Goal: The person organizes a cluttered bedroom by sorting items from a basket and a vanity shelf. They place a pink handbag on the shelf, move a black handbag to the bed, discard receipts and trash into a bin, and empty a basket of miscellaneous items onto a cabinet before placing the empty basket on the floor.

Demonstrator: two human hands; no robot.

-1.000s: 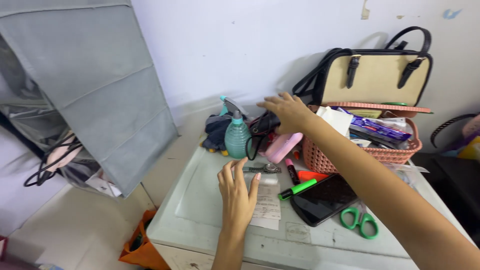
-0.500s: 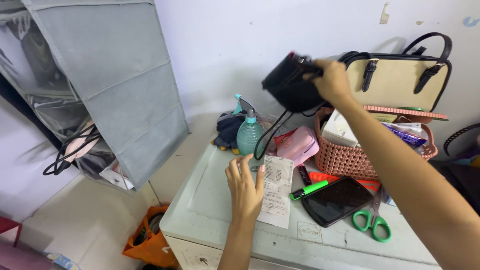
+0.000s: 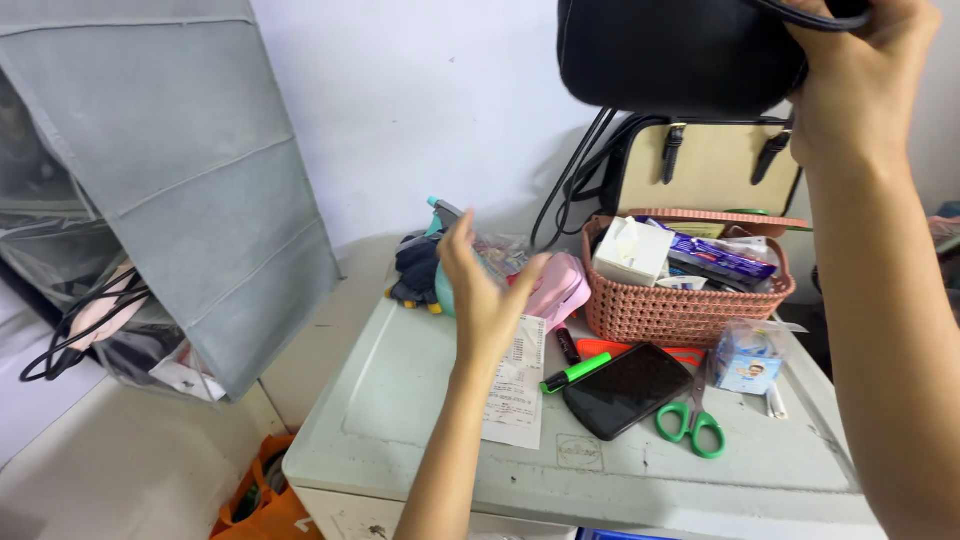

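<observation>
- Right hand is raised high near the top of the view, fingers closed round the top and strap of a black bag; the bag hangs in the air above the basket, well clear of the tabletop
- Bag looks like soft black leather or imitation: it should flex and sag, seems light enough for one hand, and its smooth skin could slip; its long thin straps dangle down behind the basket and could catch on things there
- Best hold, I judge, is at the top edge where strap meets body, as now, or a second hand under the base
- Left hand is open, fingers spread and slightly curled, holding nothing; it hovers above the receipt, just in front of the spray bottle
- Nearby lie a green marker, a dark phone, green scissors and a pink pouch
</observation>
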